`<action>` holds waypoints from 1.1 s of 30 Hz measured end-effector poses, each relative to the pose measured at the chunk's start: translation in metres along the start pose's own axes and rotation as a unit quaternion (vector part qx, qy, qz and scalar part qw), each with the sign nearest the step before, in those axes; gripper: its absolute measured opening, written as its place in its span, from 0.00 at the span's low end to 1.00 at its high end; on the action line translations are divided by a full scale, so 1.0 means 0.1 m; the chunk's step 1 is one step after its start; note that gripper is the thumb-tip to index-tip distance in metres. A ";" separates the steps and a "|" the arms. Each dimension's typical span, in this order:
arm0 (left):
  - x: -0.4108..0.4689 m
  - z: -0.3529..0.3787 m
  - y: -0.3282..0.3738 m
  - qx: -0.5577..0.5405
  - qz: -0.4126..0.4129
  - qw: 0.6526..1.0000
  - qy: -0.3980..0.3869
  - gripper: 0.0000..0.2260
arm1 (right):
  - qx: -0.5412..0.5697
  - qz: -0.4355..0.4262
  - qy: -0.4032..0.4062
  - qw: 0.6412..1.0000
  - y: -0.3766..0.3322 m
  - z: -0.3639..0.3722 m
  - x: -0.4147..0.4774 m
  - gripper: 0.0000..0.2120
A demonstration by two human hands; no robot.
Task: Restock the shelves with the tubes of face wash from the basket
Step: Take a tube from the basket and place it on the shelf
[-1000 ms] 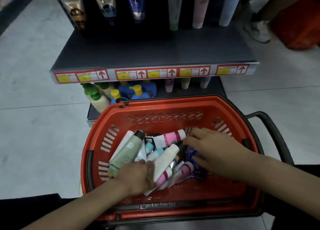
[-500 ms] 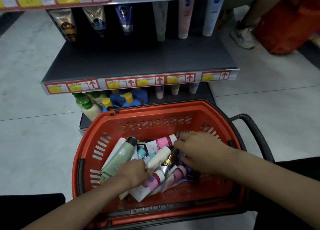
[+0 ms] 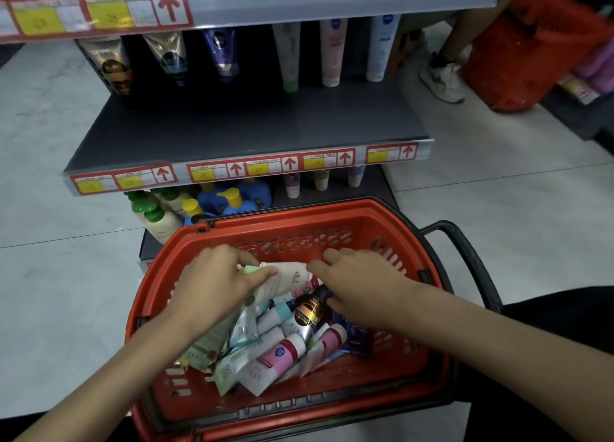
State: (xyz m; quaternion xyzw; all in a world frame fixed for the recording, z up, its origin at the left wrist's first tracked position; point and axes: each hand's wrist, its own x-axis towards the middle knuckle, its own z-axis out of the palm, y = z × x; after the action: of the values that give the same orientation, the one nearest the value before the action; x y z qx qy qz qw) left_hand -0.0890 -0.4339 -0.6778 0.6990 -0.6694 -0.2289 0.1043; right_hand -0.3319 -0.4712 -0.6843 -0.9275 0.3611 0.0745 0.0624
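A red basket (image 3: 289, 229) sits in front of me, holding several face wash tubes (image 3: 282, 352) in a loose pile. My left hand (image 3: 216, 282) grips a pale tube with a green cap (image 3: 282, 278), lifted above the pile. My right hand (image 3: 358, 285) hovers over the pile beside a black and gold tube (image 3: 310, 312), with its fingers touching the end of the pale tube. The grey middle shelf (image 3: 239, 129) ahead carries upright tubes (image 3: 289, 56) along its back, with bare room in front of them.
Price labels with red arrows (image 3: 232, 170) run along the shelf edge. Pump bottles (image 3: 159, 215) stand on the lowest shelf behind the basket. At the upper right are another red basket (image 3: 531, 52) and a person's shoe (image 3: 442, 79). Grey floor tiles lie on both sides.
My left hand has risen out of the pile with the pale green-capped tube. My right hand moved up to touch it. The view tilted up, showing more of the shelves.
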 end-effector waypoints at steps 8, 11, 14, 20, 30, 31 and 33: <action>-0.19 -0.64 0.31 -0.302 -0.023 0.950 0.082 0.14 | 0.171 0.066 0.099 0.978 -0.10 -0.10 0.13 0.27; -0.18 -0.70 0.30 -0.349 -0.044 0.932 0.085 0.17 | 0.260 0.090 0.103 0.956 -0.16 -0.14 0.13 0.23; -0.17 -0.71 0.26 -0.476 -0.088 0.875 0.022 0.24 | 0.350 0.119 0.100 0.924 -0.22 -0.15 0.11 0.22; -0.13 -0.51 0.26 -0.520 -0.139 0.842 -0.033 0.30 | 0.580 0.160 0.024 0.799 -0.30 -0.19 0.11 0.23; -0.24 -0.29 0.37 -0.488 -0.108 0.866 -0.021 0.13 | 0.735 0.159 -0.017 0.659 -0.24 -0.25 0.21 0.30; -0.24 -0.27 0.37 -0.490 -0.109 0.865 -0.018 0.14 | 0.733 0.164 -0.013 0.660 -0.22 -0.24 0.21 0.32; -0.23 -0.25 0.37 -0.493 -0.104 0.864 -0.015 0.15 | 0.724 0.175 0.001 0.667 -0.21 -0.22 0.23 0.34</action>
State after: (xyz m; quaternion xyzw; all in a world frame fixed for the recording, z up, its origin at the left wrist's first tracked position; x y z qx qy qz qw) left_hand -0.1100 -0.4181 -0.6355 0.6189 -0.3942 -0.5489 0.4003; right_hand -0.2991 -0.4750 -0.6652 -0.5102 0.4572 -0.2023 0.6998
